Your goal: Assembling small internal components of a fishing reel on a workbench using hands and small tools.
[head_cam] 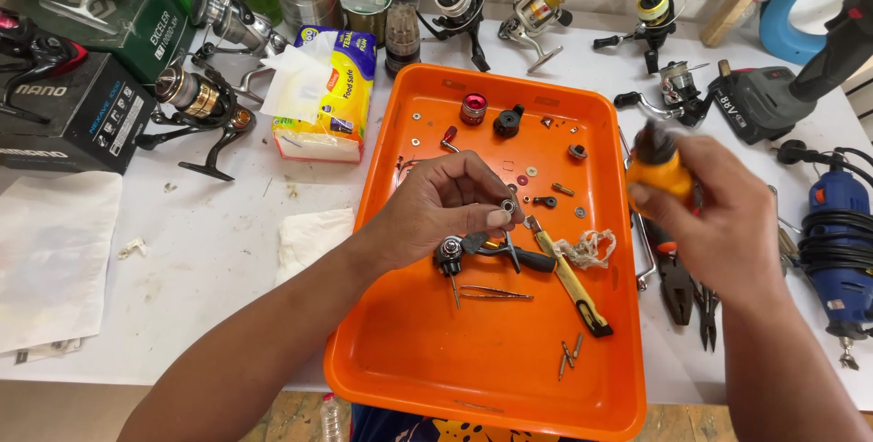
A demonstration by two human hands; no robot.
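An orange tray [427, 351] fills the middle of the frame on the white bench [209, 251]. In it lie a red cap [473, 108] and a black knob [508, 121] near the upper edge, scattered washers and screws, a yellow-handled knife [573, 286], a wad of tangled line [587, 247], a pair of thin tweezers [496, 293] and a small dark reel part [449, 254] at the centre.

The left hand [446, 205] hovers over the tray's middle, its grip narrow: thumb and forefinger pinch a small metal ring [509, 207] just above the knife's blade end. The right hand [718, 215], at the tray's right edge, has its grip wrapped around an orange-bodied tool [662, 169] with a dark tip; the tool is blurred, so its kind cannot be told.

Around the tray, pliers [677, 283] lie right of it, partly under the right hand. A blue rotary tool [838, 242] sits at the far right. Several fishing reels [536, 10] line the upper edge of the bench, a yellow tissue pack [341, 87] stands at the upper left of the tray, and dark boxes [82, 115] occupy the upper left corner.
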